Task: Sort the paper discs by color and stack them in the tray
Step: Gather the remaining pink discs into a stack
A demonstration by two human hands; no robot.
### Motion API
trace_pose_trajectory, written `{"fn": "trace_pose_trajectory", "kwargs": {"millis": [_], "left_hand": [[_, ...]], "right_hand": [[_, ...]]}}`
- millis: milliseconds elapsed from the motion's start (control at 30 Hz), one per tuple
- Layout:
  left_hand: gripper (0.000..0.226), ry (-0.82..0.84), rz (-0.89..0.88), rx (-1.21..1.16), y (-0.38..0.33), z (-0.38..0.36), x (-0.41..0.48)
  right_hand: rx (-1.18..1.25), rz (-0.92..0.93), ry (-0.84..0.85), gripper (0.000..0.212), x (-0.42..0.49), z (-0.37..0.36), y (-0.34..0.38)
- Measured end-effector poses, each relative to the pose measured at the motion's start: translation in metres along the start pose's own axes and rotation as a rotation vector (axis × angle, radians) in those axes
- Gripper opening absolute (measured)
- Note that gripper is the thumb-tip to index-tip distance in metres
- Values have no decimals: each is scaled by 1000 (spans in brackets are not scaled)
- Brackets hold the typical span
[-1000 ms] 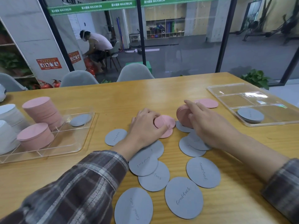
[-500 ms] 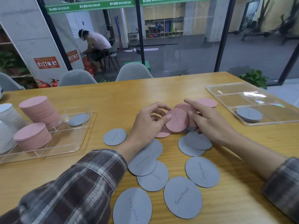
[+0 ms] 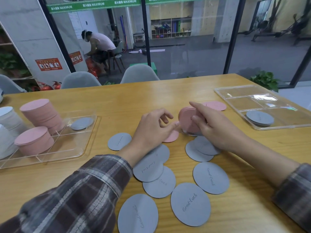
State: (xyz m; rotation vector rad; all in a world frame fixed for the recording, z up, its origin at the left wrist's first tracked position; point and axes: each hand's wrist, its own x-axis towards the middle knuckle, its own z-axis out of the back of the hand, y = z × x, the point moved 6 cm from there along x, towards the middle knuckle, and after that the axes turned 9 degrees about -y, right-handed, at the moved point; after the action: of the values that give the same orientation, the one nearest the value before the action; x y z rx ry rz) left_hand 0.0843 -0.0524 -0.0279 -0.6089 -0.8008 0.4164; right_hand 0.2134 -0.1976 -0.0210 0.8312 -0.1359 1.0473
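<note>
Pink discs (image 3: 186, 117) on edge — clasped by right hand (image 3: 217, 130)

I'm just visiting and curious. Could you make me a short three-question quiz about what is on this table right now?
1. True or false: the right hand holds a bunch of pink discs upright on edge.
2. Which colour is the disc in the right tray? A pink, B grey, C white.
3. Fill in: the loose discs lying nearest the camera are ____ and read "Good Luck".

Key: 1 true. 2 B, the grey disc. 3 grey, like this one. The left hand is empty, beside a flat pink disc.
</note>
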Motion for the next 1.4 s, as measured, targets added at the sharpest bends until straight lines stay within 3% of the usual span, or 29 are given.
{"fn": "trace_pose_trajectory", "kwargs": {"millis": [100,400,700,1200,1400], "left_hand": [[30,129,30,171,15,-1,2],[34,285,-15,166,9,-2,2],[28,199,-63,74,4,-1,2],[22,94,154,-416,6,5,9],[23,-2,114,-331,-2,3,2]], "right_hand": [[-104,31,-9,52,1,2,-2],[-157,5,52,54,1,-4,-8],[11,-86,-24,51,-1,4,-9],[112,-130,-38,47,0,2,-9],[263,-186,-8,41,-2,-3,-8]]}}
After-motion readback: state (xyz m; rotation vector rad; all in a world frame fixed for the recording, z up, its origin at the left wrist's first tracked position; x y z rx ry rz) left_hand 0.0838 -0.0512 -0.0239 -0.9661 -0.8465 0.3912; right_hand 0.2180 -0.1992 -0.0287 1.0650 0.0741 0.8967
